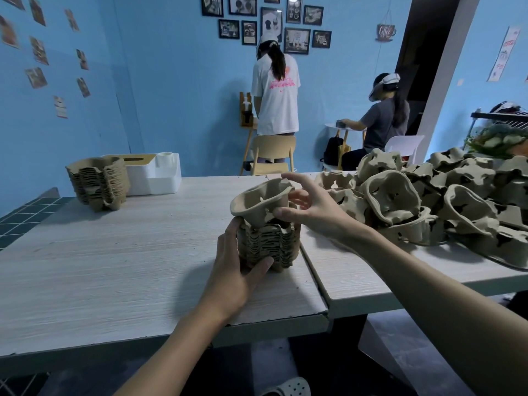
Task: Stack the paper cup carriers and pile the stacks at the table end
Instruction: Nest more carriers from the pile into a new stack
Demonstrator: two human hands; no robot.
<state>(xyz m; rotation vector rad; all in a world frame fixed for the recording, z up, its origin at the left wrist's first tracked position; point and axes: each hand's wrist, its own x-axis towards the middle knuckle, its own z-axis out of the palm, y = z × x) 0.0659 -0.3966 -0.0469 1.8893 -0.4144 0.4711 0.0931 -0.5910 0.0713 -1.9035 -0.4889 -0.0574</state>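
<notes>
Curling left grip (pixel 234 270) around the stack (pixel 270 245), right grip (pixel 313 210) pinching the tilted top carrier (pixel 255 201).

Hidden, cut off, too small

The loose carrier heap (pixel 457 201) runs off the right edge. The left hand (pixel 237 270) covers the left side of the near stack (pixel 271 247). The top carrier (pixel 260 201) partly hides fingers of the right hand (pixel 311 207). The wall pictures (pixel 268 21) are too small to read.

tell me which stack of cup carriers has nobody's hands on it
The far-left stack beside the white box stands untouched; the left hand grips the middle stack while the right hand holds a tilted carrier atop it.
</notes>
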